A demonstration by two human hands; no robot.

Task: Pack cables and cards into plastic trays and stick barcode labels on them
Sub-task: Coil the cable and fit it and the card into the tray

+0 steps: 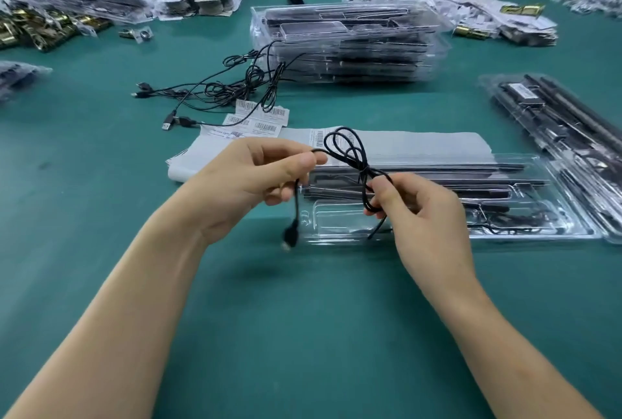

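Observation:
A thin black cable [350, 149] is looped in a coil between both hands, above the table. My left hand [255, 179] pinches one strand between thumb and fingers, and the plug end [290, 237] dangles below it. My right hand [417, 210] pinches the bunched loops. Under the hands lies an open clear plastic tray [505, 233] with black parts in it. Grey-white cards [420, 142] lie just behind the tray. Barcode labels [262, 117] lie past the cards.
Loose black cables [232, 85] sprawl at mid-table. A stack of filled clear trays [346, 45] stands behind them. More packed trays [558, 122] lie at the right. Brass parts and bagged items [50, 25] crowd the far left; paper piles sit far right.

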